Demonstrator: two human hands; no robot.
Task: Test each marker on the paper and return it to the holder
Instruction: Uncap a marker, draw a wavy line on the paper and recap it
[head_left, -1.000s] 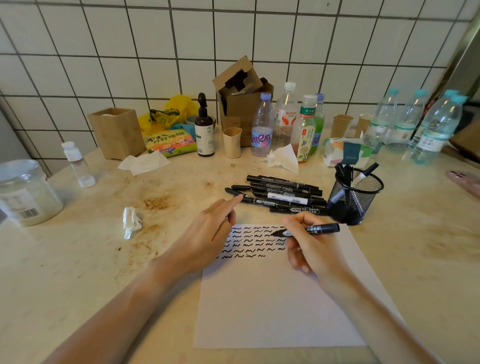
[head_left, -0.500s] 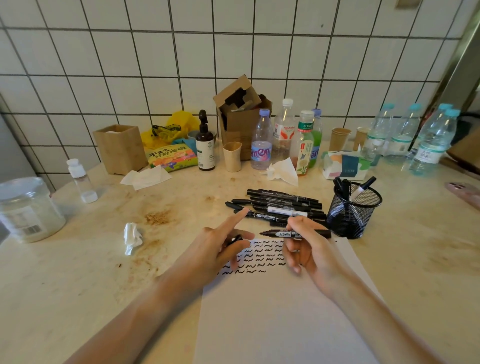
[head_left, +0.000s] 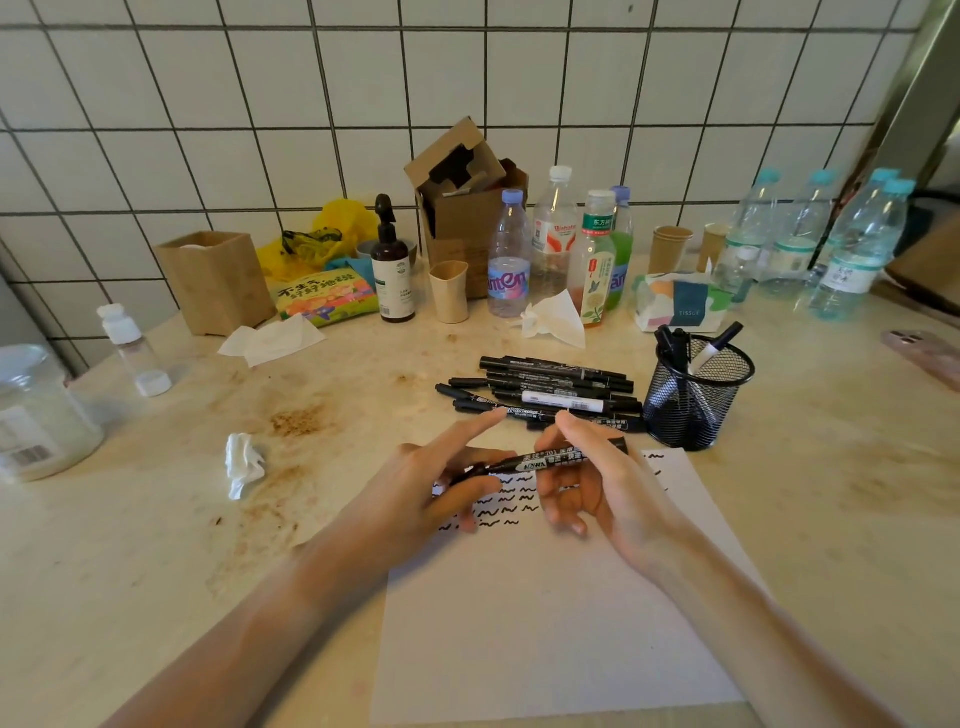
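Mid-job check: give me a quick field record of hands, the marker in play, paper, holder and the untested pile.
right hand: grips the marker barrel
left hand: pinches the marker's left end, seemingly its cap
marker: level, held above the paper
paper: rows of black squiggles at top, blank below
holder: black mesh cup, a few markers inside
marker pile: lying left of the holder
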